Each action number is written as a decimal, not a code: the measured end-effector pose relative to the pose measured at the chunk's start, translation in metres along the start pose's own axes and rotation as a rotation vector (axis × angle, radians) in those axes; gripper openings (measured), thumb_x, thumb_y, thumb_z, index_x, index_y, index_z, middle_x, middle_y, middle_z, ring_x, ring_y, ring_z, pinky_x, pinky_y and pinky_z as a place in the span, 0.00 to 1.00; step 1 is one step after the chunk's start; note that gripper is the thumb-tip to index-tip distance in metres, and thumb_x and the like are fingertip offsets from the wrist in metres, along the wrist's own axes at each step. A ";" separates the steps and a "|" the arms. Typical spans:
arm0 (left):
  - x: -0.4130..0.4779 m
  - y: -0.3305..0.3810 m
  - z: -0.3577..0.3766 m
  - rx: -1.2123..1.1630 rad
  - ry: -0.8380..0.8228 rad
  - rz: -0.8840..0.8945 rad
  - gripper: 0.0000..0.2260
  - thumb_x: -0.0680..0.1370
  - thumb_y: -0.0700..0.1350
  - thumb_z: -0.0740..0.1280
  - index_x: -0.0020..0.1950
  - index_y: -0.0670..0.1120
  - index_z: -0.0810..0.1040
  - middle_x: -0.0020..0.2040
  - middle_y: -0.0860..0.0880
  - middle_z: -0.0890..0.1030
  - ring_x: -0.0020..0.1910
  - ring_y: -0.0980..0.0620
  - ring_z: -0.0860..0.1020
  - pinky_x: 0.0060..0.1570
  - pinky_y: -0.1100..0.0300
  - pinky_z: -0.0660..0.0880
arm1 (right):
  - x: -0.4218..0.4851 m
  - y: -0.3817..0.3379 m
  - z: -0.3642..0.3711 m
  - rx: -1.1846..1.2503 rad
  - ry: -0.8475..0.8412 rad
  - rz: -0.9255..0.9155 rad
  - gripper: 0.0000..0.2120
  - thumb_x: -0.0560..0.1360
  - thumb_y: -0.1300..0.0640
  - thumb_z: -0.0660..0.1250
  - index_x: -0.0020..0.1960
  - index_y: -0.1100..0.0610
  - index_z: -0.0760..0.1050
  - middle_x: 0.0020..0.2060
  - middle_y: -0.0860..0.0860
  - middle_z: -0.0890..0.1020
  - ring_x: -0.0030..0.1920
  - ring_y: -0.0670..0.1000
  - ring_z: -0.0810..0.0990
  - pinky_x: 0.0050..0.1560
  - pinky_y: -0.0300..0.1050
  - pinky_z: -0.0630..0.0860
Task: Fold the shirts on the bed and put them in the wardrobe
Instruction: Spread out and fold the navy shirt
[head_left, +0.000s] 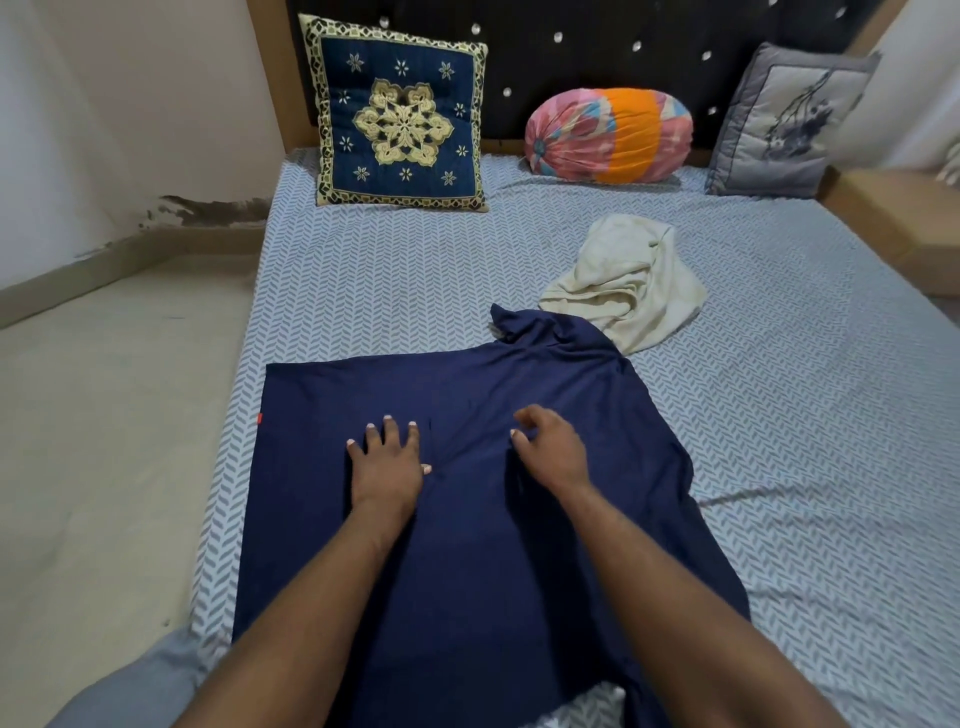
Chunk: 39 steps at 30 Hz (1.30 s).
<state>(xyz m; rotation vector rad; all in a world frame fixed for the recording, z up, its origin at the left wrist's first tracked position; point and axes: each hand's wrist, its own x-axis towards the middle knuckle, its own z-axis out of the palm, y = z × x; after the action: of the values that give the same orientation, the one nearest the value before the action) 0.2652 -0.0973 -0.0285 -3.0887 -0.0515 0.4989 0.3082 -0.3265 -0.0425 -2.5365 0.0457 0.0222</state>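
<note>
Centre frame, your left grip (385, 462) presses spread flat on the dark navy cloth shirt (467, 571); right grip (550, 447) curled, pinching unclear.

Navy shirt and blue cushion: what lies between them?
Head view: only bare bedsheet between navy shirt and blue cushion; the cream shirt lies off to the right.

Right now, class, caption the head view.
Left hand and right hand on a navy shirt spread on the bed, cream shirt crumpled beyond.
</note>
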 end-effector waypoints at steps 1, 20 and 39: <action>-0.012 0.003 0.006 -0.033 0.039 0.012 0.30 0.82 0.58 0.55 0.80 0.48 0.51 0.79 0.40 0.53 0.77 0.39 0.54 0.73 0.38 0.55 | -0.011 0.002 -0.001 -0.001 0.005 0.008 0.10 0.74 0.50 0.68 0.54 0.49 0.77 0.51 0.45 0.82 0.50 0.49 0.81 0.49 0.45 0.74; -0.161 -0.008 0.056 -0.093 -0.151 0.281 0.36 0.76 0.66 0.61 0.79 0.60 0.47 0.80 0.48 0.42 0.78 0.42 0.41 0.72 0.33 0.47 | -0.169 0.142 -0.105 -0.130 0.154 0.891 0.20 0.78 0.45 0.63 0.67 0.52 0.71 0.67 0.59 0.68 0.68 0.61 0.65 0.68 0.60 0.62; -0.146 0.004 0.043 -0.050 -0.227 0.180 0.48 0.70 0.65 0.70 0.79 0.58 0.43 0.80 0.48 0.41 0.78 0.41 0.42 0.70 0.33 0.55 | -0.108 0.156 -0.135 -0.023 0.269 0.906 0.17 0.78 0.54 0.58 0.64 0.52 0.76 0.66 0.57 0.73 0.67 0.60 0.69 0.67 0.59 0.60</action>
<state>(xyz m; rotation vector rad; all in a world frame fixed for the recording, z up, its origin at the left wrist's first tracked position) 0.1127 -0.1063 -0.0236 -3.0844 0.2165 0.8655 0.1949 -0.5282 -0.0172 -2.3066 1.2808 0.0383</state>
